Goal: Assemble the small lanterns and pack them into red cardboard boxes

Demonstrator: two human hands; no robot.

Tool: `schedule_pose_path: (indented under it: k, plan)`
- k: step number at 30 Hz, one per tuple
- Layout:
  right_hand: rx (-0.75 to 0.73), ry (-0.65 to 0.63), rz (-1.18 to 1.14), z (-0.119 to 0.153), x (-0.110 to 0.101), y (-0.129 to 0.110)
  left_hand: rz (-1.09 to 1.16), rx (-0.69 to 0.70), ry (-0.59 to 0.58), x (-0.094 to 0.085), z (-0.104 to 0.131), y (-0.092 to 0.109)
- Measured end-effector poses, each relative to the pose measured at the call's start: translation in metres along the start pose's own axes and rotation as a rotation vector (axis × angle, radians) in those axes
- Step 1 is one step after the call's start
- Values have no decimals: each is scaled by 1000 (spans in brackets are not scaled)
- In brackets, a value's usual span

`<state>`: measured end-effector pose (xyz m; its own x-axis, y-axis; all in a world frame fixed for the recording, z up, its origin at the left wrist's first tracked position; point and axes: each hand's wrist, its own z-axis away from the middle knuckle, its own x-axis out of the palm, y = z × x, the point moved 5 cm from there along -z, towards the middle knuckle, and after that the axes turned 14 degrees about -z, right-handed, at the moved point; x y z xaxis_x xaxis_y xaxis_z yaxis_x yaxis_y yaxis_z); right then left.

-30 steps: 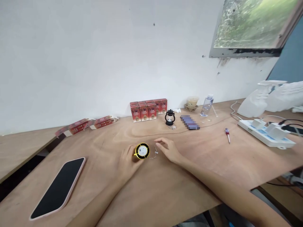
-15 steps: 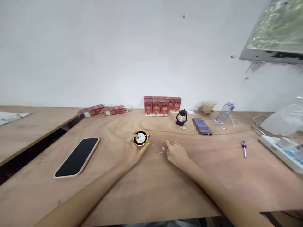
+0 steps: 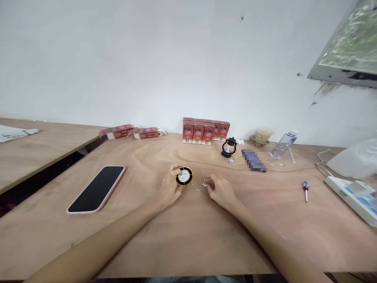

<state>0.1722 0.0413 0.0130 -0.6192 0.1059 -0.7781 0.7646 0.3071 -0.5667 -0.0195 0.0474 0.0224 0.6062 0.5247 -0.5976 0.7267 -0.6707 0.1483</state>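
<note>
My left hand is closed around a small lantern. Its round black base, edged in yellow with a white middle, faces up toward me. Just right of it lies a thin bent wire, shaped like a handle, its left end close to the lantern's rim. My right hand has its fingers curled at the wire's right end, thumb and forefinger seemingly pinching it. A tiny pale bit sits by that end; it is too small to make out.
A black lantern stands in front of red boxes by the wall. Opened red boxes lie farther left. A phone rests at left. Rightward are a screwdriver, a bottle, a cup and a power strip.
The left hand has brought the lantern rightward to the wire and turned it slightly. My right fingers have curled in onto the wire's right end. The camera view has shifted a little.
</note>
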Motion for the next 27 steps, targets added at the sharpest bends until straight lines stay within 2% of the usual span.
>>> schedule_pose_path:
  k: [4,8,14,27]
  plan:
    - [-57,4,-83,1,4,-1,9,-7,-41,1,1,0]
    - [-145,14,-18,3,6,-5,12,-31,-82,3,2,-2]
    - [-198,-27,46,3,9,-5,21,10,-85,5,2,1]
    - [-178,4,78,-2,12,1,-8,15,-156,4,2,4]
